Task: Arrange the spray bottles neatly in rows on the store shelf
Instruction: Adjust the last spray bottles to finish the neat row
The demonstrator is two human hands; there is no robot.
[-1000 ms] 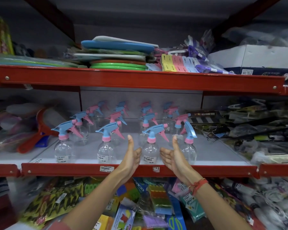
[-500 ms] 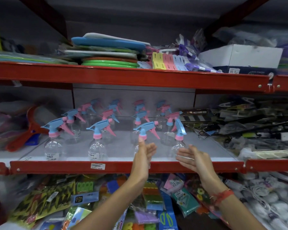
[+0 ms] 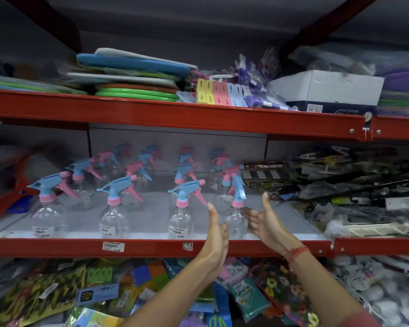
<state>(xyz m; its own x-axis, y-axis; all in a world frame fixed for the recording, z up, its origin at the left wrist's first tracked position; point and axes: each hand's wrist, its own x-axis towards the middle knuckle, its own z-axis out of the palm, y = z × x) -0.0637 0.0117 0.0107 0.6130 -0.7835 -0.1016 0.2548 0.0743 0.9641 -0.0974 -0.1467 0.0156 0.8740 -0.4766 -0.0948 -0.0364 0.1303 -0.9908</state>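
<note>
Left of the left hand point(image 3: 216, 234), three front bottles stand evenly spaced on the shelf point(image 3: 151, 247). Between the two released, empty hands stands the fourth bottle point(image 3: 236, 214), nozzle turned off-line; the right hand point(image 3: 267, 223) should help twist it gently. Bare shelf lies rightward, clutter beyond.

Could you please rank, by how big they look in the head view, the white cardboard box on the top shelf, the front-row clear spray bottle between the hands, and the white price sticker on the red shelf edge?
1. White cardboard box.
2. Clear spray bottle, though it stands nearer the camera.
3. White price sticker.
</note>
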